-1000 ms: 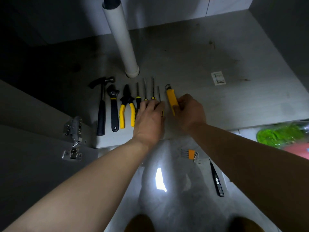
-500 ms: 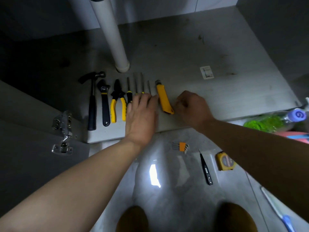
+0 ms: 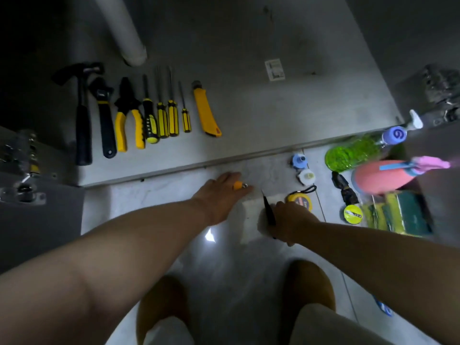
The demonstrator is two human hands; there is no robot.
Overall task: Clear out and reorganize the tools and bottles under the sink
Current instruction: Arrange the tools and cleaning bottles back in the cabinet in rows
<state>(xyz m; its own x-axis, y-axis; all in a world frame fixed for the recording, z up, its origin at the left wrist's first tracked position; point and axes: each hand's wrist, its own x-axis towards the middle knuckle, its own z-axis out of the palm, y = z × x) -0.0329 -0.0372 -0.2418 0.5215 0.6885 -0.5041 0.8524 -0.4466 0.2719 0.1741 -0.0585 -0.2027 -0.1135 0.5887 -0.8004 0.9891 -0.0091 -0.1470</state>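
Your left hand (image 3: pixel 219 195) lies knuckles-up on the floor tiles (image 3: pixel 236 282), just in front of the cabinet edge. Its fingers are closed over a small hex key set (image 3: pixel 238 186) — only the orange holder and a metal tip poke out past them. Your right hand (image 3: pixel 290 220) is just beside the left without touching it. It grips a slim black tool (image 3: pixel 268 210) whose sharp tip points toward the cabinet.

Just past your right hand a yellow tape measure (image 3: pixel 300 201) lies on the tiles. Further right are a roll of yellow tape (image 3: pixel 353 214) and a small black object (image 3: pixel 344 188) too dim to identify. A blue cap (image 3: pixel 299 161) and a white cap (image 3: pixel 307 176) sit close to the cabinet edge. A green bottle (image 3: pixel 353 153) lies on its side there, with a pink bottle (image 3: pixel 380 176) next to it and green and yellow sponges (image 3: pixel 398 215) nearer you.

On the cabinet floor (image 3: pixel 249 108) the tools lie side by side in a row, handles toward you. From the left they are a hammer (image 3: pixel 81 115), an adjustable wrench (image 3: pixel 105 115), yellow-handled pliers (image 3: pixel 128 118) and four screwdrivers (image 3: pixel 163 118). A little apart from them lies a yellow utility knife (image 3: pixel 206 110). A white pipe (image 3: pixel 124 28) comes down behind the row, and a small sticker (image 3: pixel 274 69) sits on the floor off to the right. A door hinge (image 3: pixel 23 165) shows at the far left.
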